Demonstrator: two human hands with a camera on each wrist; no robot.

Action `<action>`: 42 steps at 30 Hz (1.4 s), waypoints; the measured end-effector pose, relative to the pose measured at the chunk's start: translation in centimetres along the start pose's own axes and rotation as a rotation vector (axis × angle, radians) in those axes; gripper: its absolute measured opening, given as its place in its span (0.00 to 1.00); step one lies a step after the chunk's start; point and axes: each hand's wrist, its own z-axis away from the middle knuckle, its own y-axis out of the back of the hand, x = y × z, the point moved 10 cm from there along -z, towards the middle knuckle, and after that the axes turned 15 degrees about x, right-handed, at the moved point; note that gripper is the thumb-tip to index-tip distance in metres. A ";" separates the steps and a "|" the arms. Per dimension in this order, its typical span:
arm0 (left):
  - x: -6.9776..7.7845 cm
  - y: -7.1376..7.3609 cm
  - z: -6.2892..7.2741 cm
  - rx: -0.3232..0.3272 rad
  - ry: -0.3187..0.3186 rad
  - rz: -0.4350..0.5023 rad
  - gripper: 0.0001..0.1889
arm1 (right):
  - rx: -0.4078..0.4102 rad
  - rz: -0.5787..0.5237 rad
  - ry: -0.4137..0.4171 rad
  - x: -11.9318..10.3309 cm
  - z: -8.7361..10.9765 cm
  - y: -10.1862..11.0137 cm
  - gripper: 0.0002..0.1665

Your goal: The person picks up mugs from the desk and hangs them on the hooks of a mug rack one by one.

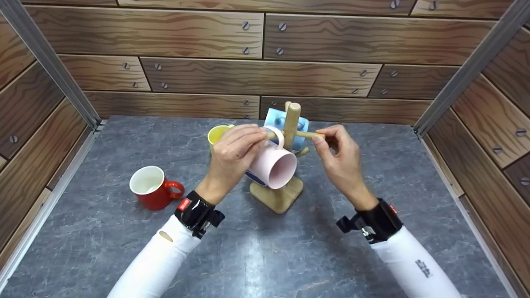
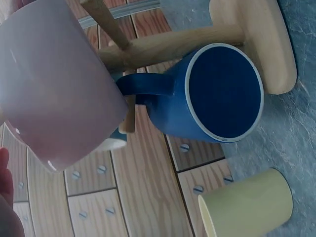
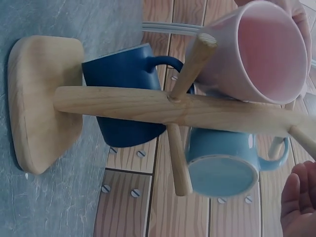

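Note:
A wooden mug tree (image 1: pixel 293 120) stands mid-table on its flat base (image 1: pixel 276 196). From an upper left peg hangs a pink mug (image 1: pixel 263 164), its handle looped round the peg and its mouth tilted toward me. My left hand (image 1: pixel 230 155) holds this mug beside its handle, fingertips at the peg's end; the mug partly hides the grip. On the opposite side, my right hand (image 1: pixel 341 159) pinches the tip of a bare upper peg (image 1: pixel 308 135) between thumb and fingers. A dark blue mug (image 2: pixel 224 94) hangs lower, and a light blue mug (image 3: pixel 222 170) hangs at the back.
Left on the grey table stands a red mug (image 1: pixel 155 196) with a white inside, upright, handle pointing right. A yellow mug (image 1: pixel 217 134) stands behind my left hand, partly covered by it. Wood-patterned panels (image 1: pixel 198 76) enclose the table at the back and both sides.

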 end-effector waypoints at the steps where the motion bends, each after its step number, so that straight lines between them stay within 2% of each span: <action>1: -0.2 0.0 0.0 0.003 0.008 -0.001 0.09 | 0.004 0.002 0.015 -0.2 0.1 0.0 0.06; 9: -1.3 0.0 -0.3 0.003 0.049 -0.006 0.10 | 0.015 -0.017 0.086 -1.4 0.6 0.0 0.06; 15: -1.9 -0.3 -0.5 0.000 0.068 -0.034 0.11 | 0.018 -0.025 0.105 -1.7 1.0 0.0 0.07; 21: -2.7 -0.5 -0.5 -0.004 0.120 -0.036 0.12 | 0.026 -0.020 0.117 -1.8 1.1 -0.1 0.07; 28: -2.9 -0.4 -0.2 0.004 0.149 -0.045 0.11 | 0.027 -0.020 0.114 -1.6 1.2 -0.2 0.08; 34: -2.6 -0.4 -0.1 0.000 0.138 -0.040 0.12 | 0.013 -0.015 0.055 -1.3 1.2 -0.3 0.09; 38: -2.2 -0.3 0.4 -0.040 0.108 -0.025 0.16 | -0.027 -0.024 -0.023 -0.9 1.4 -0.4 0.11; 42: -2.1 -0.1 1.1 -0.082 0.115 -0.027 0.23 | -0.065 -0.069 -0.069 -0.5 1.5 -0.1 0.15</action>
